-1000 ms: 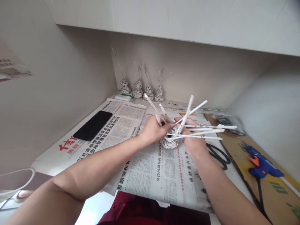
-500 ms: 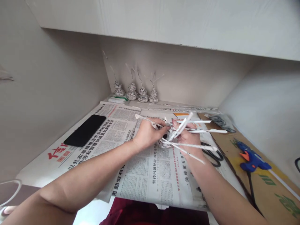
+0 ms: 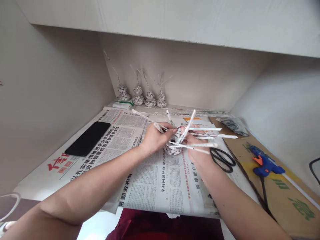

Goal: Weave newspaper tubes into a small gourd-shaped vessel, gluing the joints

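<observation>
Between my hands is a small woven piece of rolled newspaper (image 3: pixel 173 149), round and open at the top, with several paper strips sticking out all round. My left hand (image 3: pixel 156 137) grips its far left rim, thumb and fingers pinched near the strips. On the other side my right hand (image 3: pixel 196 145) is closed around the strips at the right, its fingers partly hidden behind them. One white paper strip (image 3: pixel 188 126) stands up steeply in front of the right fingers. Others point right and left.
Several finished gourd-shaped weavings (image 3: pixel 150 99) stand along the back wall. A black phone (image 3: pixel 87 138) lies on the newspaper (image 3: pixel 150 186) at left. Black-handled scissors (image 3: pixel 223 159) lie right of my hand, with a blue glue gun (image 3: pixel 267 163) on cardboard (image 3: pixel 277 200) beyond.
The woven piece has turned and tilted a little in my hands, so its side shows more. The strips have shifted, with one now pointing up at the back. My head view moved slightly.
</observation>
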`<state>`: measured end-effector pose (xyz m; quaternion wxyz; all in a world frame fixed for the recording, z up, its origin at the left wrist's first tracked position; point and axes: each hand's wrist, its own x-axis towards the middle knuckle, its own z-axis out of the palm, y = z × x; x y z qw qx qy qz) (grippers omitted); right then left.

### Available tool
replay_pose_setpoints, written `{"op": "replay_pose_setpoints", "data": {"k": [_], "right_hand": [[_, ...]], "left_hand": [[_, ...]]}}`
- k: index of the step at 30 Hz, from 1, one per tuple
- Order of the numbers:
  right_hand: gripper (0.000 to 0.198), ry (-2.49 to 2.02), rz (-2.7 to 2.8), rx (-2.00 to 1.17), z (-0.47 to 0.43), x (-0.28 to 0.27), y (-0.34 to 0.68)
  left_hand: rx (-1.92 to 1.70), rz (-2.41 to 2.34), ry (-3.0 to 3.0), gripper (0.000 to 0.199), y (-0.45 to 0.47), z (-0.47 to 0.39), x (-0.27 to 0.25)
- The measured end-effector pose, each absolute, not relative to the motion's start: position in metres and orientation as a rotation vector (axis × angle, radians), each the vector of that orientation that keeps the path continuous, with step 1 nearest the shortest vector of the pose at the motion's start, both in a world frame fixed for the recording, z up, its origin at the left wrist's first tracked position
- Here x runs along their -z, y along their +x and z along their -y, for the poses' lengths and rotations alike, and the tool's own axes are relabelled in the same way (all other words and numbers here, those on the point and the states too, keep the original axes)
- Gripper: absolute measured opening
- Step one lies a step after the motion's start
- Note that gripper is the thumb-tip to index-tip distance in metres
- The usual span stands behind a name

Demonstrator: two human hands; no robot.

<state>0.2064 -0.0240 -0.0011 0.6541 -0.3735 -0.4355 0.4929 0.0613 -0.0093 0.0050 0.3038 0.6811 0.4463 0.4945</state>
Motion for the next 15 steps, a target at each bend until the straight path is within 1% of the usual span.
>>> {"op": "replay_pose_setpoints", "data": {"k": [6, 10, 15], "right_hand": [[0.022, -0.903, 1.025, -1.019, 0.0192, 0.0029, 0.208], [0.028, -1.016, 1.054, -1.078, 0.0164, 0.0032, 0.2108], [0.027, -1.027, 1.137, -1.104, 0.0187, -0.0008, 0.2094]], "left_hand": [[-1.283, -1.273, 1.864, 0.014, 0.0621, 0.0096, -0.0068], [-1.306, -1.337, 1.888, 0.014, 0.0613, 0.0089, -0.0085], [-1.381, -1.324, 1.937, 0.013, 0.0602, 0.0076, -0.0082]]}}
